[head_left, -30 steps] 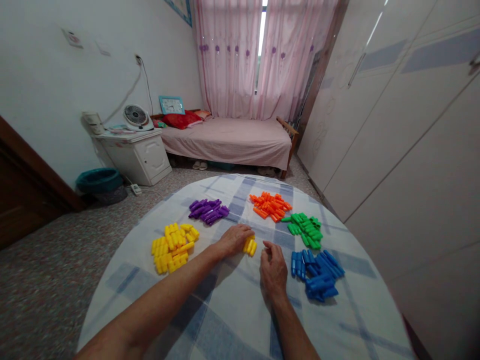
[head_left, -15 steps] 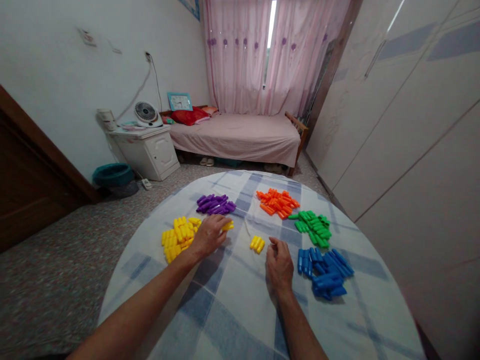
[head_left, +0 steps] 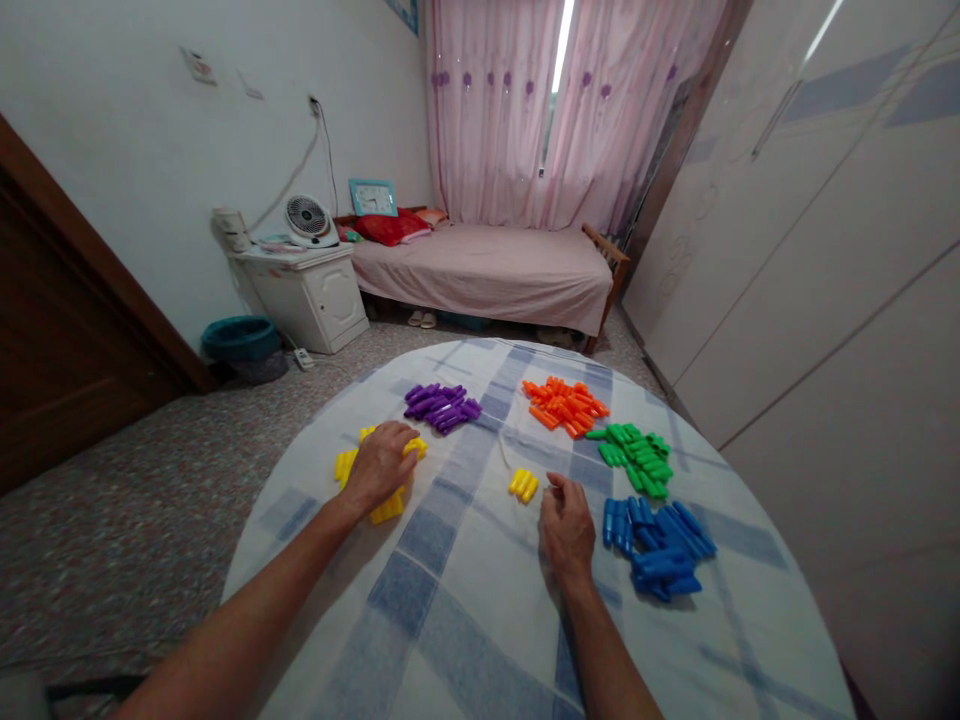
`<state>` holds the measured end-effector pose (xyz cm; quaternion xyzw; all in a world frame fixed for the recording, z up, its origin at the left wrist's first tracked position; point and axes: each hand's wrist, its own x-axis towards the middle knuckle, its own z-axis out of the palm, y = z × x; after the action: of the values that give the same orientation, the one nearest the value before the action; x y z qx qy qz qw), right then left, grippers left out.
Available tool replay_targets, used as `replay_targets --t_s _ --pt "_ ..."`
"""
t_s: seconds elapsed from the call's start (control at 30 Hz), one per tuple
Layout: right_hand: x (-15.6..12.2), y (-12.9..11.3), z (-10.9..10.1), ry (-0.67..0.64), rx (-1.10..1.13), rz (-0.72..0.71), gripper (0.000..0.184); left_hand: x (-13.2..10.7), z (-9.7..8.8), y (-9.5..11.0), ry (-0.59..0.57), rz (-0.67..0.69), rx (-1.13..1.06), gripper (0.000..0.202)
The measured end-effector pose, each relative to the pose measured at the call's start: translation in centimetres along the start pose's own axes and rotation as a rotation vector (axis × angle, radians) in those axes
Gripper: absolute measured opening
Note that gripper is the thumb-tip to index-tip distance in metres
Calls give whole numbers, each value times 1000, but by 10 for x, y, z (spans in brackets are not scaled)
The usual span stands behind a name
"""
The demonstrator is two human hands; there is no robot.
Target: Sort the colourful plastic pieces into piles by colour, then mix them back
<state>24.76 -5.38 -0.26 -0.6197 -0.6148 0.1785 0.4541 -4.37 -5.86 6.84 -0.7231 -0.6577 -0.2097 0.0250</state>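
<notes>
My left hand [head_left: 382, 462] reaches over a heap of short yellow tube-shaped plastic pieces [head_left: 388, 505], which look like pen caps. Its fingers are curled round a few yellow pieces [head_left: 415, 447] at the fingertips; the palm side is hidden. My right hand [head_left: 568, 525] rests on the table with its fingers loosely curled in, and nothing shows in it. Just left of its fingertips lies a small group of yellow pieces [head_left: 523, 485], side by side and apart from the heap.
Similar pieces lie in purple [head_left: 442, 407], orange [head_left: 565, 405], green [head_left: 636, 458] and blue [head_left: 661, 545] heaps. A checked cloth [head_left: 480, 620] covers the round table. Beyond stand a bed [head_left: 487, 265], a white cabinet [head_left: 330, 300], a bin [head_left: 244, 345] and a wardrobe [head_left: 810, 250].
My left hand has moved left, back over the yellow heap, with yellow pieces still showing at its fingertips. My right hand stays by the small yellow group. The view has shifted slightly.
</notes>
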Motion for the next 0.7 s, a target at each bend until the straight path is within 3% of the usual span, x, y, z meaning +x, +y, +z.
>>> replay_targets --t_s 0.07,0.2,0.3,0.4,0.57,0.7 --pt "0 -1 0 5 -1 2 34 2 5 22 0 53 -139 27" --pt "0 0 0 -3 5 15 34 5 30 76 -168 177 -375 28" --pt "0 0 0 -9 25 12 34 9 52 113 -239 242 -353 34" --pt "0 -1 0 -6 41 17 33 14 68 137 -270 251 -236 42" --pt "0 -3 -1 -4 43 12 33 22 78 151 -287 239 -76 27" --pt "0 -2 0 15 42 -3 33 18 71 138 -226 258 -118 30"
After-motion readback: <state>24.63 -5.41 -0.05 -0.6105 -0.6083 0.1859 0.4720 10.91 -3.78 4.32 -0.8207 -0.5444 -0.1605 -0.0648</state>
